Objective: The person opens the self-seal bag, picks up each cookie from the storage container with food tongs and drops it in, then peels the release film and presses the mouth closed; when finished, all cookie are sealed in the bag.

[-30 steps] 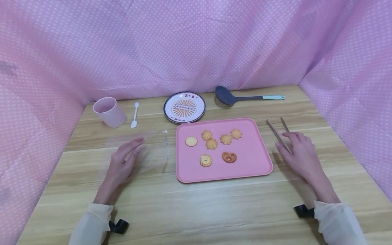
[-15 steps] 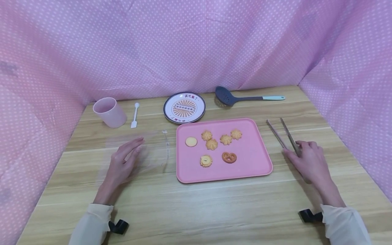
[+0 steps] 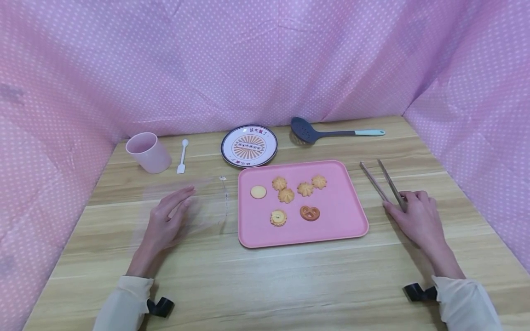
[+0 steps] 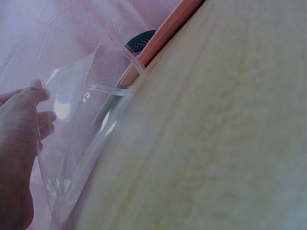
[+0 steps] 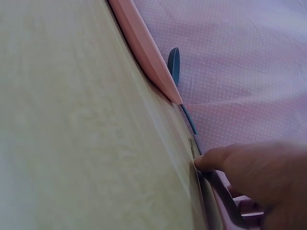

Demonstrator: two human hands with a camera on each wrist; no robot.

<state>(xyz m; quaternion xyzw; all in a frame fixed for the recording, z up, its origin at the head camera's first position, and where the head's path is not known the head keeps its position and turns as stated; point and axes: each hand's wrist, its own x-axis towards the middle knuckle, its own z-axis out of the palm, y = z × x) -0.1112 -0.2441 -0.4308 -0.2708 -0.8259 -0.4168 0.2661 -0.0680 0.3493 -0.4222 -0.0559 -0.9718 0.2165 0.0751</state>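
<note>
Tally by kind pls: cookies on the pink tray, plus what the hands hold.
Plain round cookie: 1
Flower-shaped cookies: 4
Ruffled-edge cookie: 1
Pretzel-shaped cookie: 1
Clear bag, in the left hand: 1
Metal tongs, in the right hand: 1
Total: 9
</note>
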